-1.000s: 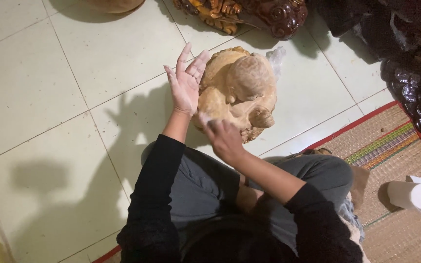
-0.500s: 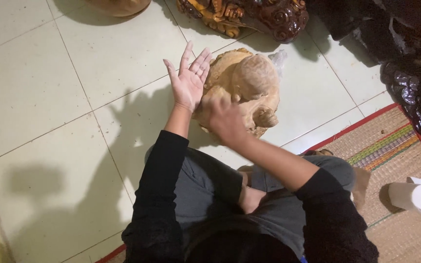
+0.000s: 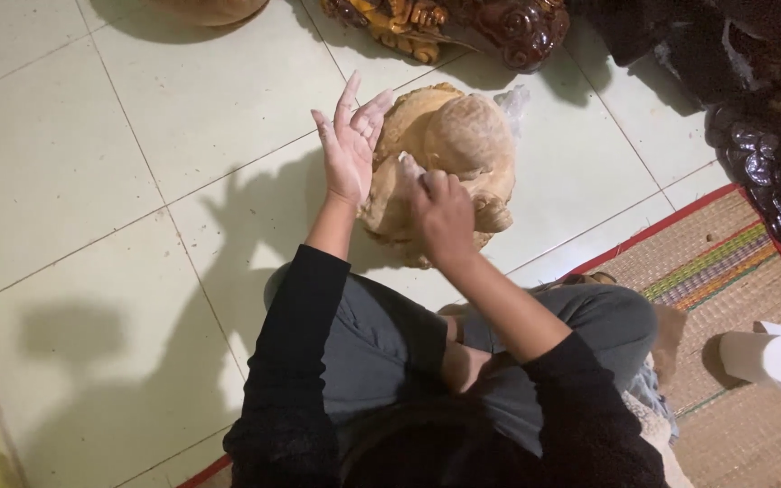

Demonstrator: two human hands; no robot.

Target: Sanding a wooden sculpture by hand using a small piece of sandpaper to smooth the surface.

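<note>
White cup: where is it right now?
In the head view the white cup lies at the far right on the woven mat, right of the person's knee, away from both hands.

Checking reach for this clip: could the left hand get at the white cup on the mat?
Probably not directly: the left hand braces the wooden carving, and the right arm and knee lie between it and the white cup.

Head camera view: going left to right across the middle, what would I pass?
Pale tiled floor → open left hand → light wooden carving → woven mat → white cylinder. The right hand overlaps the carving, so it is left out.
</note>
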